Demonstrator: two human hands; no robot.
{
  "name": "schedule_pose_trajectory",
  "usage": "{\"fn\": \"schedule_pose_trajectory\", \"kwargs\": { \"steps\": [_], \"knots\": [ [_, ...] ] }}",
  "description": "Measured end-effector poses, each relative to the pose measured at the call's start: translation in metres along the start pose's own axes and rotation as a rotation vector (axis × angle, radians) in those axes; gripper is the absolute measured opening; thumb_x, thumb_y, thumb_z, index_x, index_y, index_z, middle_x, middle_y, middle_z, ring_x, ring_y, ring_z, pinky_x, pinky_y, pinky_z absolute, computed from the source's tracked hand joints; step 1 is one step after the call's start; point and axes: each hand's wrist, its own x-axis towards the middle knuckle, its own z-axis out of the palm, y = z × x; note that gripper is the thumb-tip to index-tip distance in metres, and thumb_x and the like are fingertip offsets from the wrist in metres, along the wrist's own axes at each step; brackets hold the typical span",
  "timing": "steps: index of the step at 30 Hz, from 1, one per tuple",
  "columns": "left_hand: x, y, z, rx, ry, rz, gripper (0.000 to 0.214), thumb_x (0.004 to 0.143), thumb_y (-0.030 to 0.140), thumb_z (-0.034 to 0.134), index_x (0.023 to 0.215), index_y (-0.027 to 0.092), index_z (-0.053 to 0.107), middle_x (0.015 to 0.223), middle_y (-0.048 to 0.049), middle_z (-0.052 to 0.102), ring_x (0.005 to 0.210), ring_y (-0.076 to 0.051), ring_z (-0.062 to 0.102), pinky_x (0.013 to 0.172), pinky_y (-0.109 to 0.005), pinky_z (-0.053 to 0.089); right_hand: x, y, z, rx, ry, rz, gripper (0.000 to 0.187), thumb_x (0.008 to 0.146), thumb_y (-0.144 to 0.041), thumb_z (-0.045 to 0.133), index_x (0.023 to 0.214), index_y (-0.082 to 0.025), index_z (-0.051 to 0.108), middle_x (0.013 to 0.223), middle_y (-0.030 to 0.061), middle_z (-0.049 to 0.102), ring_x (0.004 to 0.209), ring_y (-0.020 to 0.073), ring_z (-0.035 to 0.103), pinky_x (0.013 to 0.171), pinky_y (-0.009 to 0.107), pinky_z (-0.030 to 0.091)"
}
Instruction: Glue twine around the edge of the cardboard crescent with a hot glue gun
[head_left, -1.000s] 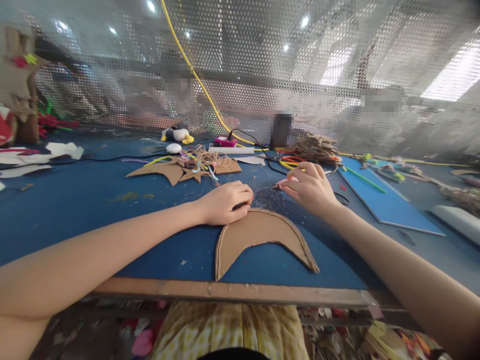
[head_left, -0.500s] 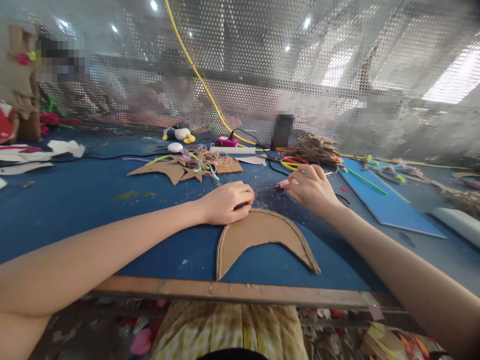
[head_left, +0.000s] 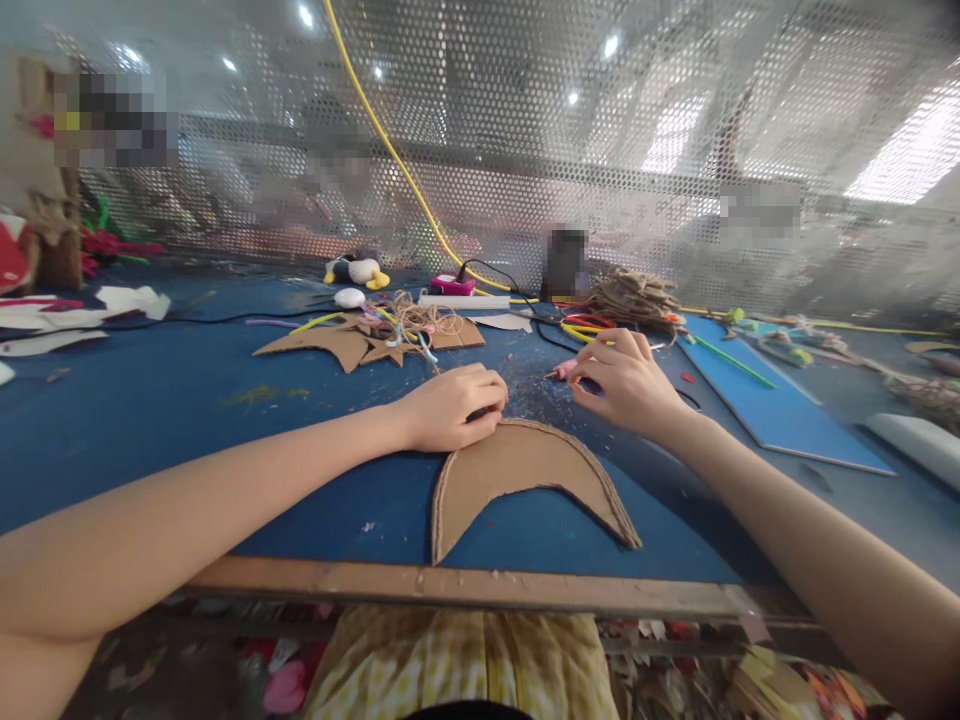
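Brown cardboard formed the crescent [head_left: 525,455], lying on the blue counter [head_left: 187,400] with its points toward the near edge. The left hand [head_left: 459,405] curled against its far left rim; whether it pinched anything I could not tell. The right hand [head_left: 622,380], beyond the crescent and apart from it, bent its fingers at a pink pointed tool [head_left: 562,370], its grip unclear. Any lettering on the magenta device [head_left: 452,285] was too small to read.

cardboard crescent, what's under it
Blue tabletop shows along both sides and within the inner curve of the cardboard crescent. Whatever lies directly beneath is covered, and the left hand hides part of its far edge.
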Motion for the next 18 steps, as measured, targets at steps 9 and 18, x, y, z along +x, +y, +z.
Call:
{"fn": "schedule_pose_trajectory", "kwargs": {
  "steps": [9, 18],
  "knots": [
    [0.0002, -0.0001, 0.0005, 0.006, -0.003, 0.004, 0.017, 0.095, 0.019, 0.046, 0.085, 0.018, 0.059, 0.106, -0.0093, 0.068, 0.098, -0.023, 0.060, 0.094, -0.038, 0.045, 0.0032, -0.0073, -0.0106, 0.101, -0.079, 0.012, 0.022, 0.103, -0.029, 0.040, 0.098, -0.021, 0.061, 0.103, 0.0097, 0.068, 0.105, 0.0269, 0.047, 0.095, 0.044, 0.038],
    [0.0001, -0.0006, 0.0010, 0.014, -0.008, -0.001, 0.017, 0.096, 0.020, 0.044, 0.086, 0.017, 0.058, 0.107, -0.0096, 0.068, 0.098, -0.023, 0.059, 0.093, -0.038, 0.044, 0.0019, -0.0045, -0.0071, 0.101, -0.043, -0.094, 0.020, 0.101, -0.032, 0.051, 0.100, -0.023, 0.068, 0.103, 0.0060, 0.072, 0.111, 0.0272, 0.047, 0.097, 0.043, 0.039]
  ]
}}
